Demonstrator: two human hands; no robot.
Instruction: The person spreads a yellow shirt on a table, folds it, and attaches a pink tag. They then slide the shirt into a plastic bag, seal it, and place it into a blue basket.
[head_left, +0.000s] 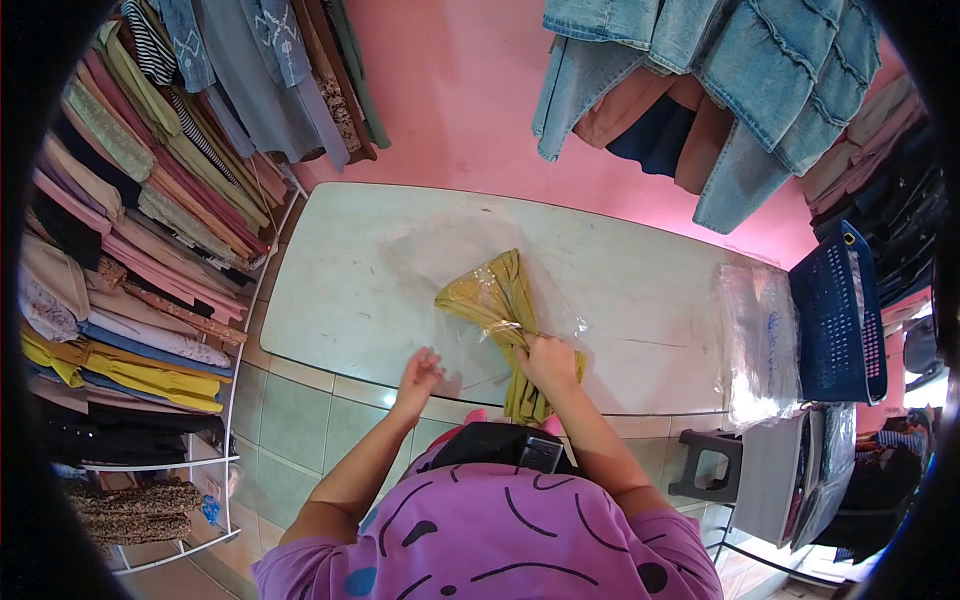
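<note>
An olive-yellow garment [502, 290] lies bunched across the near middle of the white table, its lower end hanging over the front edge. Clear plastic [560, 312], seemingly a bag, covers its upper part and spreads out around it. My right hand [550, 362] is closed around the gathered cloth near the table's front edge. To the left of the garment, my left hand [420, 374] is raised by the table edge, fingers loosely curled and apart, touching nothing. The garment's kind does not show.
The white table [350, 270] stands against a pink wall. On its right end lie a stack of clear plastic bags [758, 345] and a blue basket [838, 320]. Racks of hanging clothes [150, 230] line the left. Denim garments [720, 80] hang above; a grey stool [706, 464] is below right.
</note>
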